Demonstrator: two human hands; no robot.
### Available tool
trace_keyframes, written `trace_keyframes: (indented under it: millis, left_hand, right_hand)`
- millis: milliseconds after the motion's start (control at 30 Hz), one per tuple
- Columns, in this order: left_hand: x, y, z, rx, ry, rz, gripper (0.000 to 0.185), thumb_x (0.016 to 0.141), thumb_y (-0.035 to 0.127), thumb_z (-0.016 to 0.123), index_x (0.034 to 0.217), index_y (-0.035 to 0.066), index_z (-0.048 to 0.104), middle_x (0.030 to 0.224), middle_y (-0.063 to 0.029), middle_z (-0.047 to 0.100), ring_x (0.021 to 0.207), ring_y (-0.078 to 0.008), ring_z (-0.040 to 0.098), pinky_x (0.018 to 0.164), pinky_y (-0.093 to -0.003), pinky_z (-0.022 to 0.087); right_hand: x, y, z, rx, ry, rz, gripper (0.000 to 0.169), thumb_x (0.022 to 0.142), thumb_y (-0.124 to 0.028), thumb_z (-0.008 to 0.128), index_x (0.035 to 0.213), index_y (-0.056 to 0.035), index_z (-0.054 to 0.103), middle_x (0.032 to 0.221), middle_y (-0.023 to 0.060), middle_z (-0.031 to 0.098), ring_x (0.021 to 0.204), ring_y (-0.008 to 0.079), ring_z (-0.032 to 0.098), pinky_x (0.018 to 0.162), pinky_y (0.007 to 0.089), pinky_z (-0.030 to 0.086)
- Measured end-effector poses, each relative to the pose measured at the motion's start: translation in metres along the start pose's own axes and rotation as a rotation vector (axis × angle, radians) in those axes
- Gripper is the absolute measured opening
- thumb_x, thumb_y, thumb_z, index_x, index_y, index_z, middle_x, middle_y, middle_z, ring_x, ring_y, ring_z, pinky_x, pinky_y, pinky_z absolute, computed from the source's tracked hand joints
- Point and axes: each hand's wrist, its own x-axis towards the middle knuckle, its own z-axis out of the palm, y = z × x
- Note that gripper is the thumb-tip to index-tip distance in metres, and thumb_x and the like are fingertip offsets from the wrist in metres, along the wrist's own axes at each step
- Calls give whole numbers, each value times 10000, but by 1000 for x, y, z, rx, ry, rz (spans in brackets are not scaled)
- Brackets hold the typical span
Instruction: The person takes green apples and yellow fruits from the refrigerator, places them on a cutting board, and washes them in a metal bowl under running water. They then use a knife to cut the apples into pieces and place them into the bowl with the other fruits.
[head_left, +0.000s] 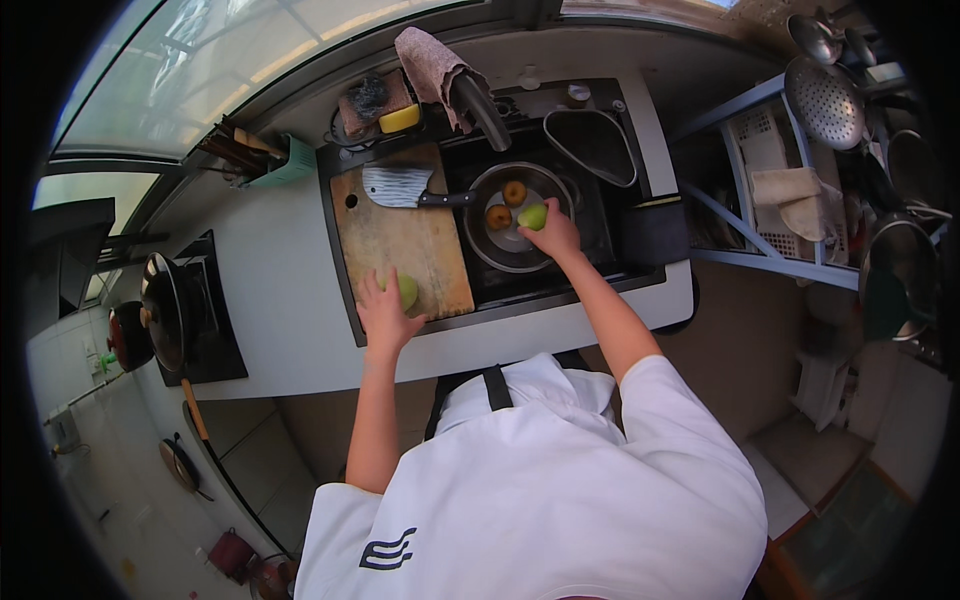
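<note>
My right hand (555, 232) grips a green pear (532, 217) over a stainless steel basin (480, 253) in the sink. Two brownish round fruits, one upper (514, 193) and one lower (498, 217), lie in the basin. On the left, my left hand (384, 311) is spread with fingers apart over the near part of a wooden cutting board (401, 240). Right beside it, partly behind the fingers, a green round fruit (407, 291) rests on the board; whether they touch is unclear. A cleaver (397, 186) lies across the board's far part, its black handle reaching towards the basin.
Behind the board stand a rack with a yellow sponge (400, 118) and a green knife holder (281, 163). A cloth (435, 71) drapes over the faucet (480, 112). At the sink's right is a drain basket (591, 146). Lidded pan (166, 311) sits far left.
</note>
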Motion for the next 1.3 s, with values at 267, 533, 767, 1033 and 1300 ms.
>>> trace_keyframes:
  millis: [267, 533, 767, 1033, 1300]
  left_hand:
    - [5, -40, 77, -521, 174, -150, 873, 608, 200, 844, 1353, 94, 401, 1223, -195, 538, 1101, -340, 555, 874, -403, 488]
    - [11, 1, 72, -774, 225, -221, 723, 630, 179, 821, 1252, 73, 468, 1104, -152, 606, 1012, -300, 603, 869, -383, 485]
    - [8, 134, 37, -831, 138, 296, 742, 605, 129, 810, 1260, 64, 466, 1221, -162, 529, 1084, -355, 551, 871, -401, 484]
    - [-10, 131, 45, -663, 160, 272, 566, 712, 26, 703, 1244, 62, 513, 1188, -179, 568, 1080, -367, 551, 839, -406, 491]
    - [-48, 87, 45, -756, 172, -54, 75, 779, -1, 673, 854, 0, 678, 778, -122, 691, 713, -228, 685, 674, -306, 524]
  right_hand:
    - [77, 29, 44, -207, -105, 30, 737, 718, -377, 755, 1299, -97, 399, 1120, 206, 595, 1034, 362, 598, 835, 450, 509]
    - [-32, 24, 36, 568, -173, -203, 641, 891, -304, 636, 1408, -76, 334, 1263, 173, 533, 1050, 279, 592, 843, 361, 499]
    - [-118, -20, -15, 1228, -432, -90, 616, 879, -276, 669, 1399, -143, 366, 1188, 96, 547, 1058, 166, 567, 831, 358, 527]
    - [-39, 4, 10, 168, -174, -114, 736, 715, -391, 756, 1274, -74, 397, 1070, 198, 617, 930, 315, 651, 729, 400, 534]
    - [15, 4, 88, -385, -186, -385, 819, 688, -360, 776, 1352, -117, 362, 1142, 170, 560, 884, 357, 636, 717, 446, 530]
